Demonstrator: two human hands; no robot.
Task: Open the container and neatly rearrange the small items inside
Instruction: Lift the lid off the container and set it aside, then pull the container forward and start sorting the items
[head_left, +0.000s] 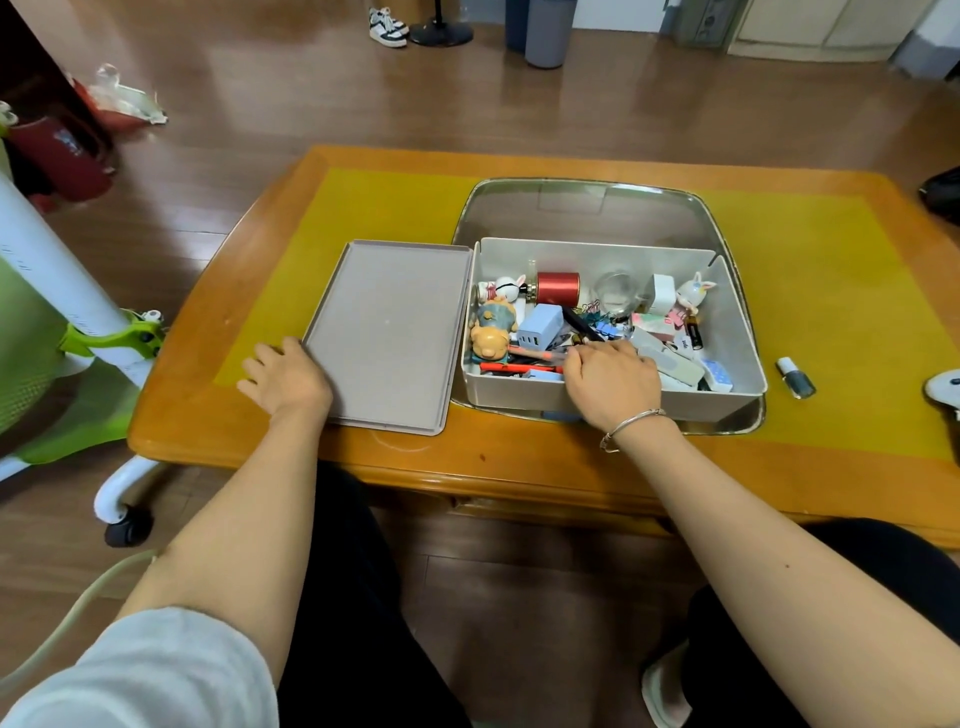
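The left hand (284, 375) lies flat on the table (519, 467) with fingers spread, its thumb side touching the near left edge of the lid (387, 335), gripping nothing. The right hand (613, 382) reaches over the near wall of the box (613, 322), fingers bent down among the clutter; whether they pinch anything cannot be told. The lid lies upturned just left of the box. The box sits open on a silver tray (597, 213). Inside are a red spool (558, 288), a pig figure (491, 335), a blue charger (540, 327), a rabbit figure (696, 293) and pens. A nail polish bottle (795, 378) lies on the table to the right.
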